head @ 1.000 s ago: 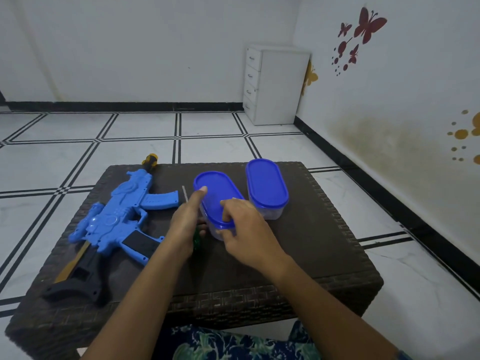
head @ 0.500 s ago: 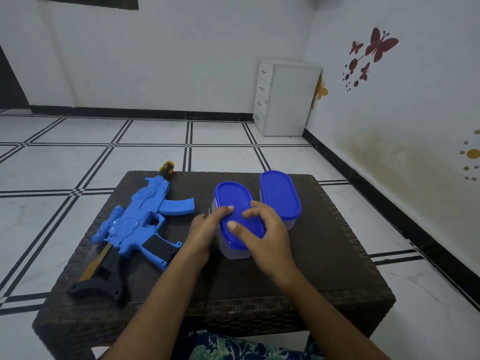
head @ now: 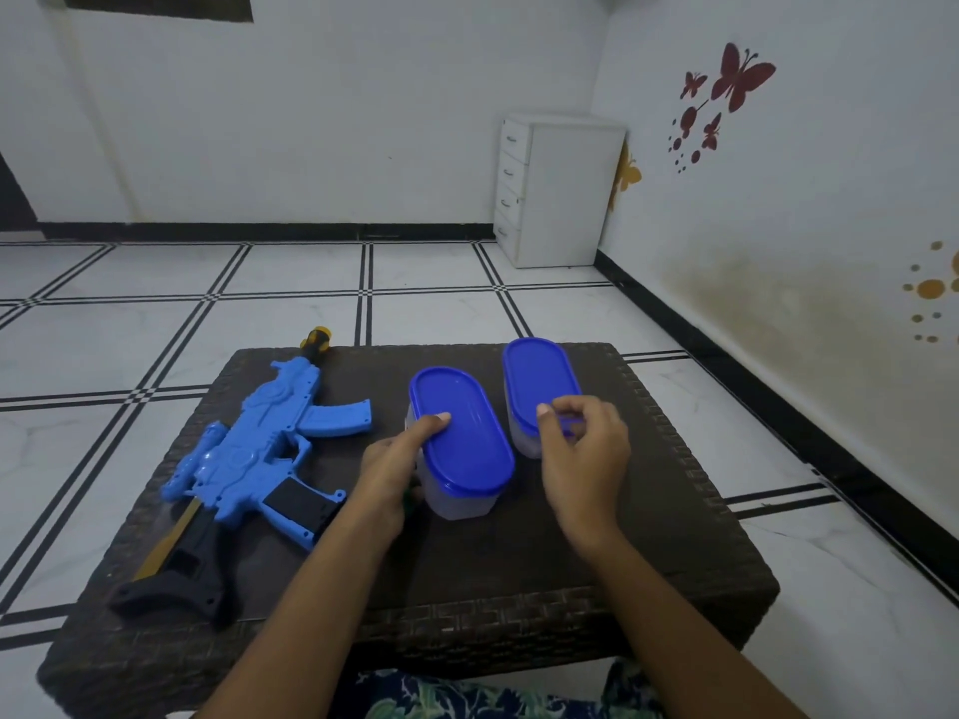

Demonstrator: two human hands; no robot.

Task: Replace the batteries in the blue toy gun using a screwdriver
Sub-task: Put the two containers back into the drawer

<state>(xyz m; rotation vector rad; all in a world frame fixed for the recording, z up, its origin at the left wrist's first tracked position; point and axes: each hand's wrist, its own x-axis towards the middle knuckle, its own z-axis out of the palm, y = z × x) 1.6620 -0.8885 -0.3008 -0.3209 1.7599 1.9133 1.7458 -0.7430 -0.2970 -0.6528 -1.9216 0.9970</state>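
Dark woven wicker table (head: 674, 537): blue moulded-plastic toy gun with black stock (head: 259, 448) lies untouched on its left, two frosted oval tubs (head: 462, 443) (head: 537, 376) with glossy blue lids alongside. The right hand (head: 584, 459) pinches the far tub's lid rim; the left hand (head: 386, 477) lays a finger on the near tub, the rest curled over what looks like a green screwdriver handle (head: 412, 498). Peel at the rim and brace that light base.
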